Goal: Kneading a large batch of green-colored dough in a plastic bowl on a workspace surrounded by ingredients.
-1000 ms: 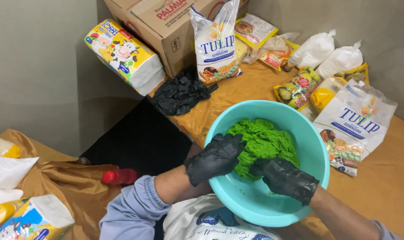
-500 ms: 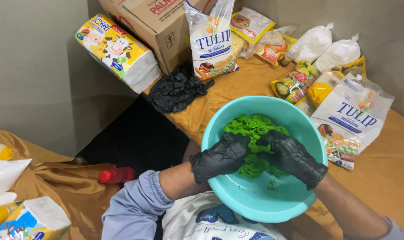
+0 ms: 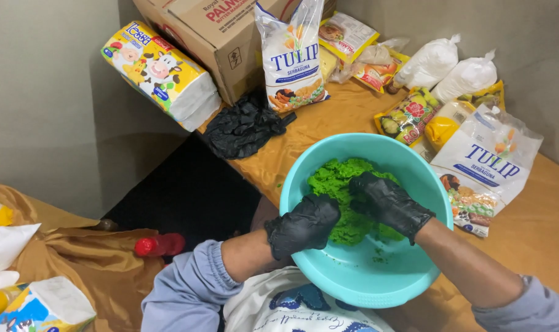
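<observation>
Both black-gloved hands are kneading green dough (image 3: 346,184) inside the teal bowl (image 3: 359,280) at the table's near edge. The left hand (image 3: 304,224) is cupping its side, fingers curled on it; the right hand (image 3: 387,203) is pressing down, gripping the top. Judging by this, the next fold calls for gathering crumbs from the bowl's bottom.

Plain grey wall (image 3: 45,110), gold-draped table (image 3: 538,233)

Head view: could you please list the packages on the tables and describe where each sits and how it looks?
Cardboard box: far left, brown.
Upright bag: against the box, white, blue lettering.
Flat bag: right of the teal bowl, same design.
Tissue pack: left of the box, yellow and white, cartoon cow.
Two knotted bags: far back, plain white.
</observation>
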